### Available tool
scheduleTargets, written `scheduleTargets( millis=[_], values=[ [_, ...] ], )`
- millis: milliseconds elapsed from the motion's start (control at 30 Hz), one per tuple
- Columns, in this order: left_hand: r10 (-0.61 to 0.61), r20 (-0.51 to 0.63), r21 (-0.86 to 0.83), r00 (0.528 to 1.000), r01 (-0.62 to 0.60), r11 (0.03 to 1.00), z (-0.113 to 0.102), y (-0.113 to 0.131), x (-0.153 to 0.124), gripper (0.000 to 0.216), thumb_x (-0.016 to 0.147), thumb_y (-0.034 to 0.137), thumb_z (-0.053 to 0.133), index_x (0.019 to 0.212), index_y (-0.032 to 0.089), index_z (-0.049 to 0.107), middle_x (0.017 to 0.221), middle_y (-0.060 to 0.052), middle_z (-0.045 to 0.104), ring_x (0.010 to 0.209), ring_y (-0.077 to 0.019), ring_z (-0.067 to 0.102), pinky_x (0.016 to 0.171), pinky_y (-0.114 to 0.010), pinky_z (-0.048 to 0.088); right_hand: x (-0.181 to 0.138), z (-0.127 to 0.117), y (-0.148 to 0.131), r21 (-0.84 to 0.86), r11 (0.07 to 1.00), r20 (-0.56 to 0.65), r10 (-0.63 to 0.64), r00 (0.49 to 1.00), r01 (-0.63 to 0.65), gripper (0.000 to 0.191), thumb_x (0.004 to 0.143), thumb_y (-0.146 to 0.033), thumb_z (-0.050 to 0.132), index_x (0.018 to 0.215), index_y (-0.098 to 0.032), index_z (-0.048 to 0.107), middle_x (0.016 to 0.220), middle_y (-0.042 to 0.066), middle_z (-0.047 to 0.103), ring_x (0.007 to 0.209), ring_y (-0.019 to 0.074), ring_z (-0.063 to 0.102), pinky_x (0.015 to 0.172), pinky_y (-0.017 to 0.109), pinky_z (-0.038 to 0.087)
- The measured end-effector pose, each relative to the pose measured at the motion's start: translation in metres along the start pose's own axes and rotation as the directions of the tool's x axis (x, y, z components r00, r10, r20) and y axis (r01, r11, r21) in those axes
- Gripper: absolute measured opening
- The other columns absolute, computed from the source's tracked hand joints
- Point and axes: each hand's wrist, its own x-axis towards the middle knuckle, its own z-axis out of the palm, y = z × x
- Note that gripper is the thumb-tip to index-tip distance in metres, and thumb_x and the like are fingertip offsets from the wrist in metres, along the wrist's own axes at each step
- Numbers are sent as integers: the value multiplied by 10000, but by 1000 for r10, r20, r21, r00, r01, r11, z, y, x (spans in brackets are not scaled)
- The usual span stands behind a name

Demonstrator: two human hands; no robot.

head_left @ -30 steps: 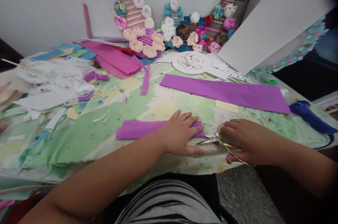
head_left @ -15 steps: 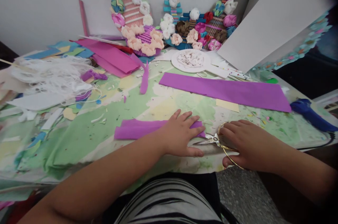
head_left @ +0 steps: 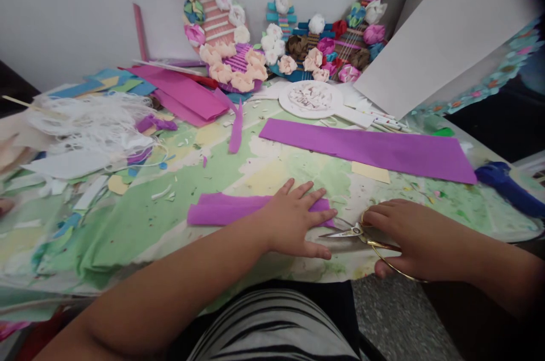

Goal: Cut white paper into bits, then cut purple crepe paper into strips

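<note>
My left hand [head_left: 296, 219] lies flat with spread fingers on a folded strip of purple crepe paper [head_left: 225, 209], pressing it to the table. In my right hand [head_left: 404, 236] is a pair of gold-handled scissors [head_left: 351, 231], its blades apart and pointing left toward the strip's right end. The upper blade lies close to the paper's edge by my fingertips; whether it touches cannot be made out. Farther back, a wider purple crepe paper piece [head_left: 370, 151] lies flat. A narrow purple scrap [head_left: 236, 128] rests left of it.
White string [head_left: 89, 122] and paper scraps heap up on the left. Pink paper sheets [head_left: 183, 91], a white paddle-shaped board [head_left: 310, 99] and flower-decorated crafts [head_left: 238, 66] stand or lie at the back. A blue tool [head_left: 508, 186] sits at the right edge. A person's fingertips [head_left: 5, 206] show far left.
My right hand has drawn the scissors slightly right, away from the strip, and the blades are wider apart. My left hand stays on the paper. The view has shifted a little.
</note>
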Motion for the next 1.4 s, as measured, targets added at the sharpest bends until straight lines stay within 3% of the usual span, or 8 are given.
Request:
scheduleTargets(
  millis=[500, 800, 1167, 1400],
  values=[
    [2, 7, -17, 1000, -2, 1000, -1, 0, 0, 685, 628, 682, 188, 1209, 324, 245, 1322, -58, 169, 1189, -292, 111, 907, -503, 46, -2, 10, -4, -98, 994, -10, 38, 999, -38, 519, 610, -652, 342, 747, -187, 527, 651, 59, 545, 609, 205, 503, 534, 302, 306],
    [-3, 55, -31, 998, 5, 999, -4, 0, 1, 706, 619, 693, 162, 1218, 323, 223, 1329, -51, 142, 1194, -292, 81, 915, -493, 16, -3, 19, -3, -196, 979, -69, 34, 997, -47, 322, 673, -495, 423, 677, -184, 508, 599, 33, 554, 559, 179, 510, 499, 271, 274],
    [13, 21, -30, 1000, -13, 999, 0, -2, 1, 704, 622, 690, 149, 1216, 320, 228, 1325, -68, 151, 1192, -297, 91, 910, -504, 24, -4, 26, -1, -181, 982, -34, 38, 999, -44, 238, 711, -411, 423, 669, -193, 508, 593, 14, 560, 536, 164, 516, 478, 259, 268],
    [13, -12, 31, 1000, -12, 999, -8, -1, -2, 617, 693, 604, 202, 1176, 246, 341, 1302, -69, 224, 1194, -286, 73, 925, -479, 43, -8, 17, -8, -112, 990, -78, 74, 994, -83, 362, 661, -537, 405, 717, -194, 508, 641, 37, 549, 595, 185, 493, 525, 289, 286]
  ],
)
